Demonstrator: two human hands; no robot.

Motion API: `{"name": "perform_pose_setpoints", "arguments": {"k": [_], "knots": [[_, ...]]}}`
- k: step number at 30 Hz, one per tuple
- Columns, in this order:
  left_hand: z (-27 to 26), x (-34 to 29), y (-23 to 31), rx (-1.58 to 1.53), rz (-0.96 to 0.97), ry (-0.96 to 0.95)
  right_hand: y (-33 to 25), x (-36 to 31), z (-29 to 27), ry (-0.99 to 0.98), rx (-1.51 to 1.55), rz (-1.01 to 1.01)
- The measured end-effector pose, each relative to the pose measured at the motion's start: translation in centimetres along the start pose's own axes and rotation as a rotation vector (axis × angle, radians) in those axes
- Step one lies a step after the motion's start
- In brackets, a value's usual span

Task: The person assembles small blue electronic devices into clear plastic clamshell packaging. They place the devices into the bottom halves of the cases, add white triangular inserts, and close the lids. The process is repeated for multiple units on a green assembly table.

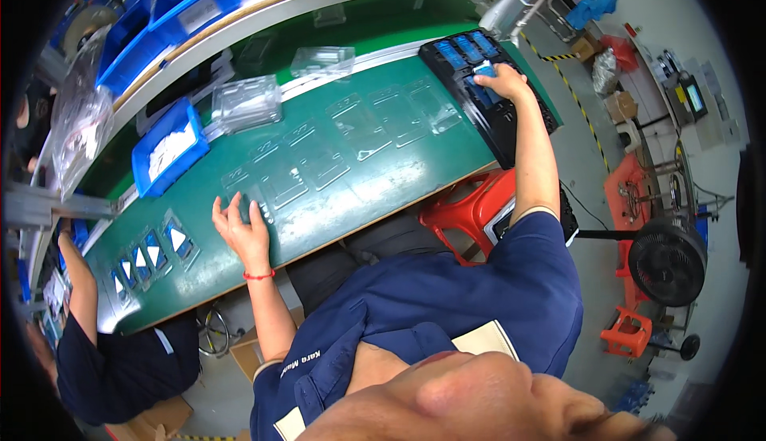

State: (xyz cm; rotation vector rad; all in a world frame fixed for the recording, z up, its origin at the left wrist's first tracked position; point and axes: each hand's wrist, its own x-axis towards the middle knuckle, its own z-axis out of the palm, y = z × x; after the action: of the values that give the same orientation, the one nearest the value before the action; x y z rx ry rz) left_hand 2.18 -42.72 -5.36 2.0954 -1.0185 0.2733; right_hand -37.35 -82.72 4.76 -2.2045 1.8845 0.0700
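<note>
Right hand (504, 79) stretched far out to the right end of the green belt (383, 186), fingers curled down onto a small blue piece (483, 69) in the black tray (495, 114), thumb and fingertips closed around it, though hard to tell how firm the grip is. More blue pieces (467, 49) seated in the tray's upper pockets, in a row just beyond the hand. Left hand (242, 230) resting near the front edge of the belt, palm down, fingers loosely spread and holding nothing; a red string band (259, 275) around that wrist. Clear plastic blister trays (319, 162) lying flat in a line along the belt between the two hands, touching or nearly touching one another (their pockets look unfilled, but glare hides detail). A stack of clear blister trays (246, 102) at the far edge of the belt, beside a blue bin (169, 147) with white contents. Further left, filled blisters (152, 253) with blue and white inserts, close to a co-worker's arm (78, 273) in a dark blue sleeve. Red plastic stool (467, 210) below the belt edge, a black floor fan (666, 261) well off to the right.
</note>
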Motion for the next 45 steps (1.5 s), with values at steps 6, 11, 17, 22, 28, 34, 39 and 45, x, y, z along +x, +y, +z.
{"name": "perform_pose_setpoints", "arguments": {"k": [6,11,17,22,28,34,39,45], "knots": [[0.0,0.1,-0.2,-0.053,-0.002,0.052,1.4,1.6,3.6,0.136,-0.039,-0.121],[-0.5,-0.1,0.8,-0.116,-0.006,0.205,2.7,2.3,3.1,-0.03,0.327,-0.246],[-1.5,-2.8,3.3,-0.542,0.011,0.082,-3.2,-2.9,-0.3,0.357,-0.06,-0.163],[1.0,-4.5,8.2,-1.424,-0.392,-0.733,-15.7,-11.9,4.0,-0.1,0.792,-0.523],[-0.7,-3.7,6.7,-1.969,-0.711,-0.887,-27.8,-20.1,11.3,-0.507,0.856,-0.891],[-3.4,-4.5,2.3,-1.708,-0.744,-0.556,-31.5,-20.4,13.2,-0.853,1.027,-0.922],[-5.0,-4.7,0.3,-1.885,-0.761,-0.411,-33.2,-21.1,14.0,-0.976,1.106,-0.911],[-6.9,-5.1,-1.0,-1.915,-0.702,-0.234,-36.3,-18.1,15.5,-0.415,1.054,-0.833]]}}
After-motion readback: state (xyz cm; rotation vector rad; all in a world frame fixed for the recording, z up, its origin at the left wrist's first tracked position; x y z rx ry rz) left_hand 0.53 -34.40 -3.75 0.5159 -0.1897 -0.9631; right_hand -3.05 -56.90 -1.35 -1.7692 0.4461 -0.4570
